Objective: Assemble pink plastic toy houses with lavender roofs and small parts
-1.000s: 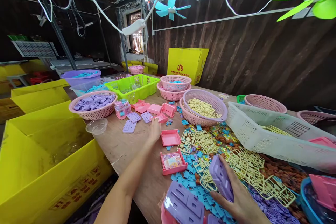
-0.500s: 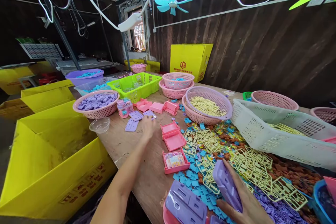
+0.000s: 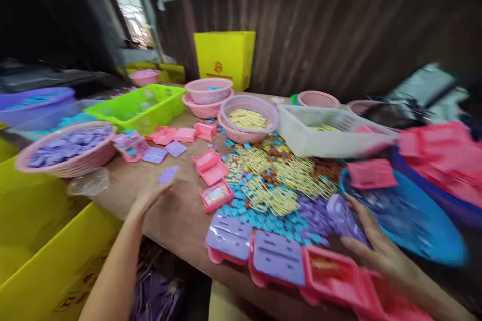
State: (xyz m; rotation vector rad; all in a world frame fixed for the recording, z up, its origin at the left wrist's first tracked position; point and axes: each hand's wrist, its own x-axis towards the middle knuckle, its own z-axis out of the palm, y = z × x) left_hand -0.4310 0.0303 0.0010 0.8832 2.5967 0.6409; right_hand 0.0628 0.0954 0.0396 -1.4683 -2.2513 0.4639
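My left hand, smeared by motion, is over the bare table with a flat purple plastic panel at its fingertips. Two similar panels lie flat just beyond it, beside a small filled pink toy case. On the right, my right hand grips a thick stack of purple panels between thumb and fingers. Below it runs a row of pink trays along the near edge; two carry a purple panel on top. Another pink tray holds a printed packet.
Loose blue, purple, brown and cream parts cover the table's middle. Behind stand a lavender basket, a white basket and a green crate. A blue basin is right; a yellow carton stands left.
The view has swung right and down, bringing the pink tray row into sight. My left hand has drawn back, with a panel at its fingertips. My right hand still grips its stack.
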